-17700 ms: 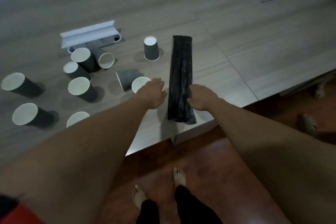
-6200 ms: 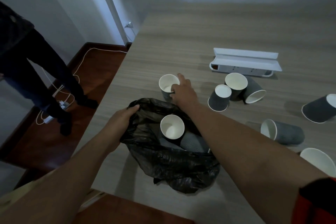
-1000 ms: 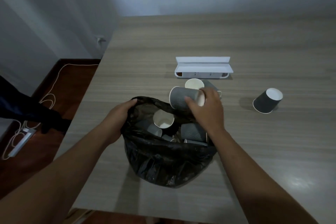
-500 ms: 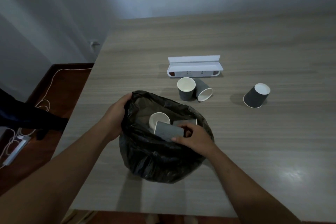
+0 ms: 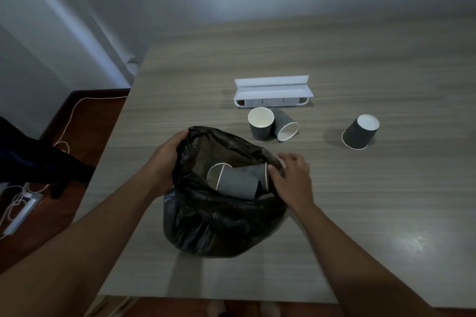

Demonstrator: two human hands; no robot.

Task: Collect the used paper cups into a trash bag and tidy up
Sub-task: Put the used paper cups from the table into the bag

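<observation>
Another cup bagged; three left out on the worktop.

At left, left hand clamped on the rim of the black trash bag, holding the mouth wide. Inside, ribbed grey paper cups piled on their sides, the latest no longer held as half a second ago. Right hand emptied, fingers loosely curled at the bag's right edge, pinching nothing. Beyond, just in front of the white socket box, an upright cup touching a tipped cup; far right, an upturned cup well apart. Compared with seconds back, far fewer loose cups; likely next, the nearest pair.
</observation>
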